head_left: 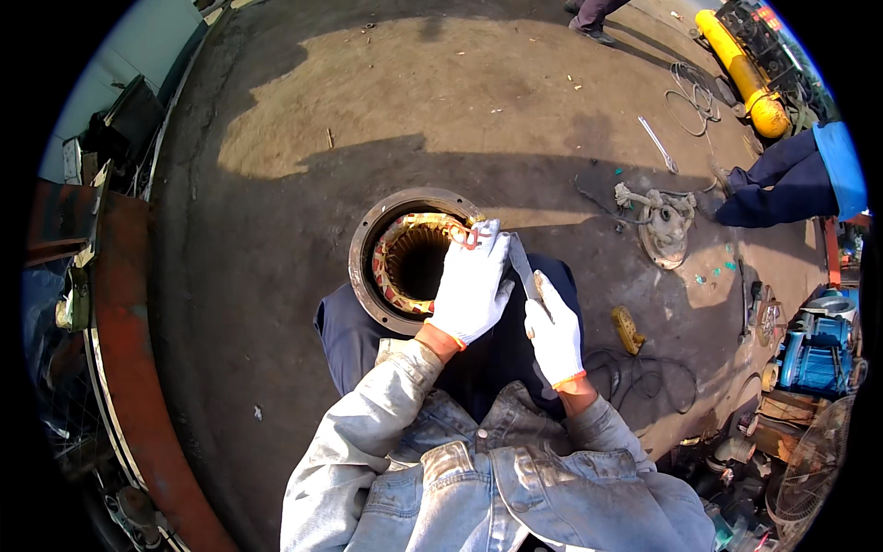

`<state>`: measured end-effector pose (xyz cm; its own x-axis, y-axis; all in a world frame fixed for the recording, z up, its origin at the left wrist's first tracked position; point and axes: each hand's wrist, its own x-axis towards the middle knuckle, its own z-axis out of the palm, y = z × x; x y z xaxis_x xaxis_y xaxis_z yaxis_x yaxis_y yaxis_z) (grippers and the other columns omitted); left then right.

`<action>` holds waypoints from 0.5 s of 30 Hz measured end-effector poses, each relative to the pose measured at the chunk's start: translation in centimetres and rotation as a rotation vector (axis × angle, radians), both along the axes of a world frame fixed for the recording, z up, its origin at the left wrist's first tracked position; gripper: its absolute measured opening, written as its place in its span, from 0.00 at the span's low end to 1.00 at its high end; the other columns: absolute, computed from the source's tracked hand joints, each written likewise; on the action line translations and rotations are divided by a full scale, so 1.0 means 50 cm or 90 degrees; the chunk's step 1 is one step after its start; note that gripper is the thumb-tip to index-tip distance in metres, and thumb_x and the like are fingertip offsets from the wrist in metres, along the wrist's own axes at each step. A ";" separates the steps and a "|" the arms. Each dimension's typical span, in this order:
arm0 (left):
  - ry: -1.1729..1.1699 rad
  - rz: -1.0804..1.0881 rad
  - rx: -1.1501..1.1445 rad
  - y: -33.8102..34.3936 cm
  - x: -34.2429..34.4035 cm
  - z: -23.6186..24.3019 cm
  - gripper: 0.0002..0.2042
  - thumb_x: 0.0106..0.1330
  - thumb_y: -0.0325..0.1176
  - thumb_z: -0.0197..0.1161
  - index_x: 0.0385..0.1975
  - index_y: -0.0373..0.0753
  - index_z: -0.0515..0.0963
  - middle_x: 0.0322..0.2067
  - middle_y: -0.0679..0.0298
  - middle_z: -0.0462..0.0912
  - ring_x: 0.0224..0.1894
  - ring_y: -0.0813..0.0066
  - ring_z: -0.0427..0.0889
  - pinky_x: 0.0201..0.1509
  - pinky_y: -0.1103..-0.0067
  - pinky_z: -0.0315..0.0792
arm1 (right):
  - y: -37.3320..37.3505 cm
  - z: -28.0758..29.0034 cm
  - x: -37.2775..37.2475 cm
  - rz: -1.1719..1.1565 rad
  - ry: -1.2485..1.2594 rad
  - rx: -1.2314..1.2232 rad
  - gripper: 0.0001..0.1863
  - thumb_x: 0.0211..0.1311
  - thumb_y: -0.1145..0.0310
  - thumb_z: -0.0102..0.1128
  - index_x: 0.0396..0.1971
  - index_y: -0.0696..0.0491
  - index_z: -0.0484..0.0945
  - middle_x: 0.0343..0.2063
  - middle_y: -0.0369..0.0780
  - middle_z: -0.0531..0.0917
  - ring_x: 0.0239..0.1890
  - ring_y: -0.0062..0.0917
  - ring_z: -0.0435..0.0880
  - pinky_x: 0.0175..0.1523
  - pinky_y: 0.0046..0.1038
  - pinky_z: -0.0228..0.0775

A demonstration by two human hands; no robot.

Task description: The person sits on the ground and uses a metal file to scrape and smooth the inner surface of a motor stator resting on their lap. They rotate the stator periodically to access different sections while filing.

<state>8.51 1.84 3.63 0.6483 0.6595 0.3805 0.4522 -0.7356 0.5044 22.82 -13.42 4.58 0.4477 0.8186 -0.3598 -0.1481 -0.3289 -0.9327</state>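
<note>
A round metal motor housing (364, 259) with a bolt-hole flange and a copper winding (397, 289) inside sits between my knees. My left hand (469, 281), in a white glove, is closed at the housing's right rim on red wire leads (465, 235). My right hand (552, 331), also gloved, grips a flat grey metal blade (521, 265), whose upper end lies beside my left fingertips; whether it touches them or the wires I cannot tell.
Two other people's legs (593, 20) (780, 184) show above and right. Around me lie a yellow tank (740, 69), a dirty metal part with rope (664, 230), a yellow object (627, 329), cables, a blue motor (814, 354) and a fan guard (809, 469). A rusty beam (138, 340) runs left.
</note>
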 end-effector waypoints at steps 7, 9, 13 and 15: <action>0.156 0.173 0.010 -0.030 0.025 -0.025 0.48 0.65 0.51 0.77 0.85 0.37 0.69 0.85 0.48 0.69 0.87 0.55 0.69 0.84 0.38 0.56 | 0.048 -0.015 -0.005 0.093 -0.190 -0.010 0.26 0.84 0.72 0.63 0.77 0.60 0.79 0.61 0.49 0.92 0.48 0.30 0.92 0.53 0.30 0.84; 0.186 0.200 0.021 -0.035 0.028 -0.027 0.48 0.66 0.55 0.74 0.85 0.37 0.70 0.85 0.50 0.70 0.86 0.55 0.69 0.83 0.38 0.58 | 0.069 -0.024 -0.004 0.106 -0.305 0.054 0.24 0.84 0.72 0.64 0.74 0.60 0.82 0.66 0.54 0.90 0.63 0.42 0.93 0.65 0.34 0.85; 0.233 0.203 0.053 -0.036 0.020 -0.030 0.44 0.66 0.53 0.73 0.81 0.34 0.75 0.81 0.50 0.76 0.82 0.56 0.73 0.82 0.43 0.60 | 0.089 -0.005 -0.004 0.117 -0.320 0.021 0.23 0.84 0.71 0.64 0.72 0.60 0.83 0.66 0.54 0.90 0.68 0.45 0.91 0.71 0.34 0.83; 0.218 0.182 0.044 -0.044 0.019 -0.026 0.42 0.65 0.51 0.73 0.78 0.32 0.78 0.78 0.49 0.78 0.81 0.54 0.74 0.81 0.46 0.61 | 0.070 -0.017 -0.005 0.104 -0.311 0.033 0.23 0.83 0.70 0.64 0.72 0.60 0.84 0.66 0.54 0.90 0.68 0.43 0.91 0.70 0.33 0.83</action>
